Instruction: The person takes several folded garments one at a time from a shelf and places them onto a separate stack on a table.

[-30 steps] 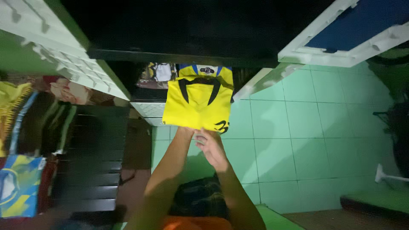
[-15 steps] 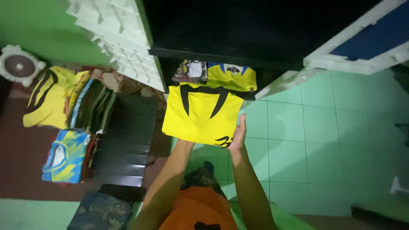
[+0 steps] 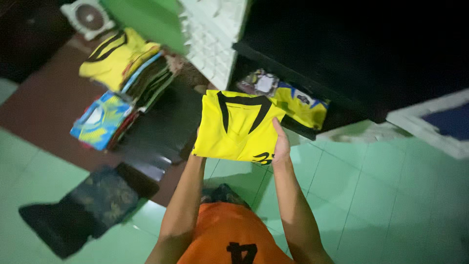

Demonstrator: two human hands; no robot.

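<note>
A folded yellow jersey (image 3: 235, 128) with a black V collar is held flat in front of me, above the floor. My right hand (image 3: 280, 144) grips its right edge, thumb on top. My left hand (image 3: 197, 154) is almost hidden under the jersey's lower left corner, supporting it from below. Just beyond the jersey, on a dark low shelf (image 3: 312, 132), lie a folded yellow and blue jersey (image 3: 299, 104) and a folded dark printed garment (image 3: 258, 83).
A row of folded clothes (image 3: 128, 78) lies on the brown mat at the left, with a blue and yellow jersey (image 3: 99, 120) at its near end. A small white fan (image 3: 88, 17) stands at the top left. Green tiled floor (image 3: 371, 195) spreads to the right.
My view has swung left and tilted. The jersey has stayed in both hands, and my right hand has slid up along its right edge.
</note>
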